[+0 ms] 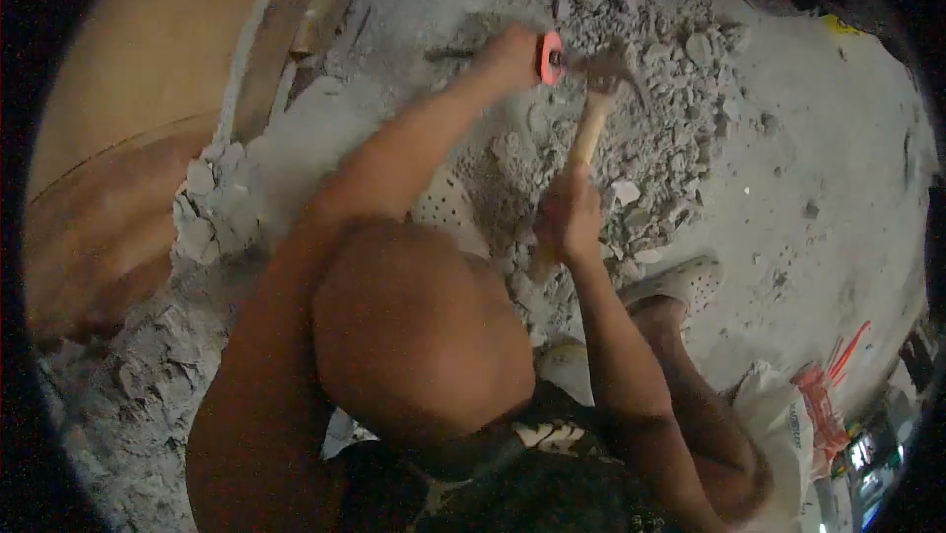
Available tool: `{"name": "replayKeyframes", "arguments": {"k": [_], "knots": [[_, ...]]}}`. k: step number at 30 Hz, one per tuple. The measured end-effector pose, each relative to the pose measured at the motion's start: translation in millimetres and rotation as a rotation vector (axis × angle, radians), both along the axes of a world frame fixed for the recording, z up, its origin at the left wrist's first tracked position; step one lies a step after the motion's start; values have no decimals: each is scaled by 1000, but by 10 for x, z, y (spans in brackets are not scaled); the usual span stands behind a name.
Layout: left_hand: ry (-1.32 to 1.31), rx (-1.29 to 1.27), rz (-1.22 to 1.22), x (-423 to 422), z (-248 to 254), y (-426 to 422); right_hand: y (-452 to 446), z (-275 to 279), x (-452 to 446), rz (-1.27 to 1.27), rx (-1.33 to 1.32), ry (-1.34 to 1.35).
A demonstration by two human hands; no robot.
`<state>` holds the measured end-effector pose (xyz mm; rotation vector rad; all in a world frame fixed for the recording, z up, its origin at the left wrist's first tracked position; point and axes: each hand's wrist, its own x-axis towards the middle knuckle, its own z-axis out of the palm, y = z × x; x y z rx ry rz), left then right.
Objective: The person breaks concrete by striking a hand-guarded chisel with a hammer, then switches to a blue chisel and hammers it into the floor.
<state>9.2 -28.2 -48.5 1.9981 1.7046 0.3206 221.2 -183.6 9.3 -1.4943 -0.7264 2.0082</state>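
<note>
My left hand (512, 55) is closed around a chisel, whose pinkish-red hand guard (549, 58) shows at the edge of my fist. The rest of the chisel is mostly hidden by the fist. My right hand (572, 213) grips the pale wooden handle of a claw hammer (589, 129). The dark, slightly blurred hammer head is just right of the guard, close to the chisel's end; whether they touch I cannot tell. Beneath both tools lies broken grey rubble (680, 129) in lumps and dust.
My bent knee (414, 326) rises between my arms. Perforated clogs (698, 282) are on my feet beside the rubble. A brown, wood-like panel (148, 70) stands at the left, with more broken chunks (158, 375) below it. A white bag (783, 425) with red parts lies lower right.
</note>
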Motion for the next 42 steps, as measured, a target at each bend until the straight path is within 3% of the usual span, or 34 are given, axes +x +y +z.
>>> {"name": "replayKeyframes", "arguments": {"k": [3,4,5,6,8,10,13,16,17,18,20,21,22,26,27,30,31,34,35,36,40,42], "knots": [[-53,81,25,-82,-158,72,147,258,232,-101,-30,79],[-106,99,84,-51,-161,38,242,346,375,-80,141,-116],[-114,44,88,-65,-128,66,379,447,490,-312,4,72],[-113,41,86,-41,-15,64,531,449,708,-470,30,-67],[16,12,-1,3,242,67,788,1002,903,-606,411,-7],[28,26,3,-37,-43,109,994,1279,1273,-597,545,582],[44,32,8,-43,-75,114,1022,1455,977,-576,745,812],[6,-3,-4,-49,104,97,240,239,225,-218,556,-159],[-43,-23,-5,-11,183,118,84,-37,114,203,312,-405],[-35,-4,-10,-10,203,146,101,239,3,-61,-47,-144],[48,-61,100,-2,103,45,108,132,288,-72,-141,-47],[11,92,60,-45,-63,33,148,211,424,-117,-93,-81],[14,91,64,-84,-102,102,239,270,566,-159,-42,-112],[0,9,68,-34,-83,147,871,891,1178,-591,253,198],[44,-41,84,-29,-64,127,982,1014,1356,-586,391,442],[43,10,73,-38,-121,116,1085,1301,1303,-507,658,690],[43,7,75,-43,-145,120,990,1154,1086,-473,801,424],[-3,27,72,-29,-169,110,294,265,255,-248,331,118],[23,-61,-9,-8,-88,90,160,75,40,15,27,5],[51,-142,-90,13,5,99,123,54,22,-84,-249,159],[181,-185,113,85,18,-98,184,340,395,-166,-133,-38],[83,-30,27,51,-115,-113,433,305,843,-433,-46,235]]}}
